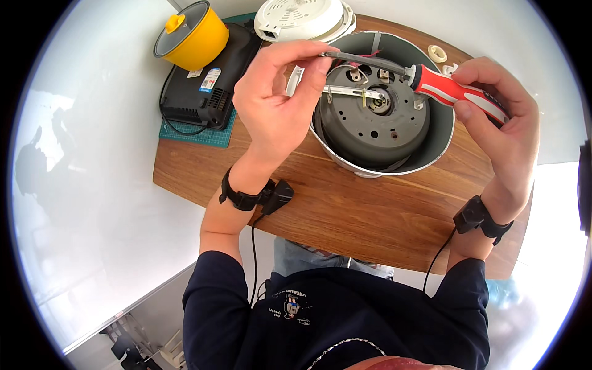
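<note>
A screwdriver (pixel 441 86) with a red and white handle is held level above an opened round appliance. My right hand (pixel 509 120) grips its handle, the shaft pointing left. At the shaft's far end, my left hand (pixel 274 98) pinches the tip between thumb and fingers; whether a small part is also there is hidden. Below lies the appliance's metal shell (pixel 448 120), its underside up, around a dark grey round body (pixel 370 132) with holes and terminals. A white lever strip (pixel 351 91) crosses toward its centre, with wires beside it.
A white round plastic base (pixel 302 18) lies at the back of the wooden table (pixel 345 206). To the left, a yellow pot (pixel 200 43) with a lid stands on a black appliance (pixel 209 89) over a green cutting mat (pixel 216 135). A cream ring (pixel 437 53) sits behind the shell.
</note>
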The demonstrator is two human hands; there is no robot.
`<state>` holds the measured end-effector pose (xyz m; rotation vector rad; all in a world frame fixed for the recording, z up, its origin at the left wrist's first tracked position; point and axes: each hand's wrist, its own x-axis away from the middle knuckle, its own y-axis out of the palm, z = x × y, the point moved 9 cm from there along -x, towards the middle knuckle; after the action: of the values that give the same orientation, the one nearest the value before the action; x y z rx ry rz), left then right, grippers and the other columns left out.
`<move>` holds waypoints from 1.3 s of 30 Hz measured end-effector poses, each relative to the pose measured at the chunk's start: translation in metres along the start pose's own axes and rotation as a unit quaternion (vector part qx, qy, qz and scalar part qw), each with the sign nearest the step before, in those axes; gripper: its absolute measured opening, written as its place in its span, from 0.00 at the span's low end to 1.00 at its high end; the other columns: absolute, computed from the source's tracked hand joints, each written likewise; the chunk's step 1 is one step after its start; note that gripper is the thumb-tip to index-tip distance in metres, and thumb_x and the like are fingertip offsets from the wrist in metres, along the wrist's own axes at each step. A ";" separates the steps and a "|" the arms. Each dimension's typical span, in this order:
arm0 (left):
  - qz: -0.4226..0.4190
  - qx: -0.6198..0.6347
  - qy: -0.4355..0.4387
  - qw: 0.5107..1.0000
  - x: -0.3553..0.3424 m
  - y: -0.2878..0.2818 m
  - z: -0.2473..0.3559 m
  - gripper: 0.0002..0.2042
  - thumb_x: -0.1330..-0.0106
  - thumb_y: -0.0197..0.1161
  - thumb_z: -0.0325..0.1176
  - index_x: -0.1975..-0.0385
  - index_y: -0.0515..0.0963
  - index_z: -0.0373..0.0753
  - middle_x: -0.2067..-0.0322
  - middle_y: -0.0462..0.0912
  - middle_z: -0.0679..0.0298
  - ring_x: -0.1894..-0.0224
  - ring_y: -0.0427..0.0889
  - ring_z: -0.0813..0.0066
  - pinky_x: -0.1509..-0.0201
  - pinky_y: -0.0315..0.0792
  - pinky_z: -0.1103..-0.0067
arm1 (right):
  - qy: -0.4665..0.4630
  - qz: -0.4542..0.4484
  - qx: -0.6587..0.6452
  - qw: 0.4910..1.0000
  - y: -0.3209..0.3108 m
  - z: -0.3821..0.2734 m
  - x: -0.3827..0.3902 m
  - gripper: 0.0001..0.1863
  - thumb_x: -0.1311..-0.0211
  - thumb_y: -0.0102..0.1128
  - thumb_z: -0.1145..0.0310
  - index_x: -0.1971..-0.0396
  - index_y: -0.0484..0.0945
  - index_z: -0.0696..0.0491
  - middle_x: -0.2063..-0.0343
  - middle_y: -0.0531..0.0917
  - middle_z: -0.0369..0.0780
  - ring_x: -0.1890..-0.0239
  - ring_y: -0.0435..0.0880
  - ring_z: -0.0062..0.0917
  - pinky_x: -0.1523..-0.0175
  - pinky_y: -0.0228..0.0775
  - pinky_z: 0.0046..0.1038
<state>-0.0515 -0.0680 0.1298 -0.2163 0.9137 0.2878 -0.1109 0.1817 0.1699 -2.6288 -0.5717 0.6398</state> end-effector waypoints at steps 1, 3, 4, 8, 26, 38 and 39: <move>0.007 0.035 -0.024 0.999 -0.001 -0.001 -0.003 0.13 0.33 0.65 0.15 0.51 0.77 0.29 0.58 0.87 0.55 0.56 0.86 0.74 0.49 0.80 0.79 | 0.001 0.000 0.002 1.000 0.000 0.000 0.000 0.12 0.42 0.66 0.81 0.58 0.81 0.60 0.56 0.83 0.37 0.55 0.81 0.20 0.45 0.72 0.21; 0.021 0.104 -0.073 0.992 -0.004 -0.002 -0.009 0.12 0.32 0.64 0.16 0.51 0.76 0.30 0.58 0.87 0.53 0.55 0.87 0.72 0.48 0.82 0.77 | -0.003 0.003 0.003 1.000 0.000 -0.001 0.000 0.12 0.43 0.65 0.81 0.57 0.81 0.60 0.56 0.83 0.38 0.54 0.81 0.21 0.45 0.72 0.22; 0.019 0.129 -0.079 0.988 -0.006 -0.001 -0.009 0.11 0.32 0.64 0.16 0.51 0.76 0.30 0.57 0.87 0.52 0.54 0.87 0.71 0.47 0.83 0.76 | -0.006 0.006 0.004 1.000 -0.001 -0.002 0.000 0.12 0.43 0.65 0.82 0.57 0.81 0.60 0.56 0.83 0.38 0.54 0.81 0.21 0.45 0.72 0.22; 0.007 0.185 -0.080 0.980 -0.016 0.003 -0.007 0.10 0.32 0.64 0.16 0.53 0.76 0.29 0.57 0.86 0.48 0.52 0.87 0.68 0.46 0.84 0.73 | -0.030 0.028 -0.011 0.999 -0.008 -0.007 0.002 0.13 0.44 0.63 0.81 0.57 0.80 0.62 0.54 0.82 0.42 0.52 0.81 0.25 0.47 0.75 0.24; -0.041 0.098 0.060 0.993 -0.029 0.001 0.015 0.09 0.36 0.65 0.14 0.57 0.77 0.29 0.60 0.86 0.49 0.57 0.89 0.58 0.54 0.89 0.69 | -0.065 0.029 -0.022 0.997 -0.020 -0.006 0.004 0.14 0.44 0.66 0.78 0.56 0.81 0.61 0.57 0.84 0.42 0.56 0.84 0.23 0.49 0.76 0.23; -0.076 0.078 0.053 0.993 -0.035 0.001 0.017 0.11 0.40 0.67 0.09 0.59 0.82 0.27 0.61 0.87 0.56 0.61 0.88 0.71 0.54 0.84 0.80 | -0.122 0.019 0.025 0.992 -0.017 -0.011 0.006 0.13 0.44 0.64 0.79 0.57 0.79 0.62 0.55 0.80 0.44 0.53 0.80 0.26 0.52 0.75 0.23; -0.083 0.075 0.053 0.992 -0.035 0.002 0.017 0.11 0.40 0.67 0.09 0.59 0.82 0.27 0.61 0.87 0.56 0.61 0.88 0.71 0.54 0.83 0.80 | -0.127 0.024 0.033 0.991 -0.019 -0.008 0.006 0.13 0.43 0.65 0.78 0.57 0.79 0.62 0.55 0.80 0.44 0.54 0.80 0.26 0.53 0.74 0.22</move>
<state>-0.0595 -0.0661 0.1677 -0.1681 1.0112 0.0536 -0.1077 0.1979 0.1829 -2.5236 -0.5510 1.0013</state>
